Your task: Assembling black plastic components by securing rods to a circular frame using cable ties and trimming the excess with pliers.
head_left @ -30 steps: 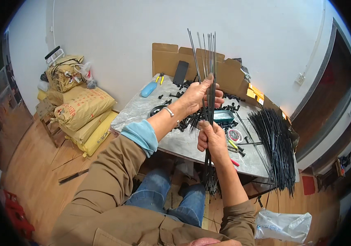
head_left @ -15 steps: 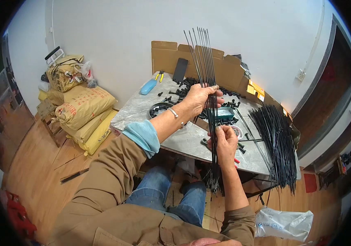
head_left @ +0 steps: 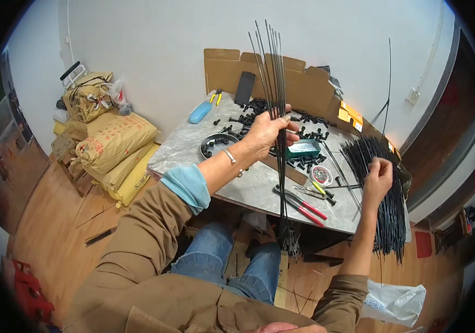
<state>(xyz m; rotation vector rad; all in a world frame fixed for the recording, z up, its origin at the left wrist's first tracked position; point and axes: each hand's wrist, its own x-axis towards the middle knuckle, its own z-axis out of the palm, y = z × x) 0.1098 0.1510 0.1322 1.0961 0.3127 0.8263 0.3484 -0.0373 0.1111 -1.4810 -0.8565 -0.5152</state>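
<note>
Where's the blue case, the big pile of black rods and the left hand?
Blue case (head_left: 199, 114): head view, middle of its upper side.
Pile of black rods (head_left: 391, 216): head view, middle of the bunch.
Left hand (head_left: 267, 132): head view, back of the hand.

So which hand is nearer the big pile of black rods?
Right. The right hand overlaps the pile in view; the left hand is farther off to its left, gripping a smaller bundle.

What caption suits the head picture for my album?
Left hand holds thin black rods at a grey marbled table; right hand near a bigger black rod heap.
</note>
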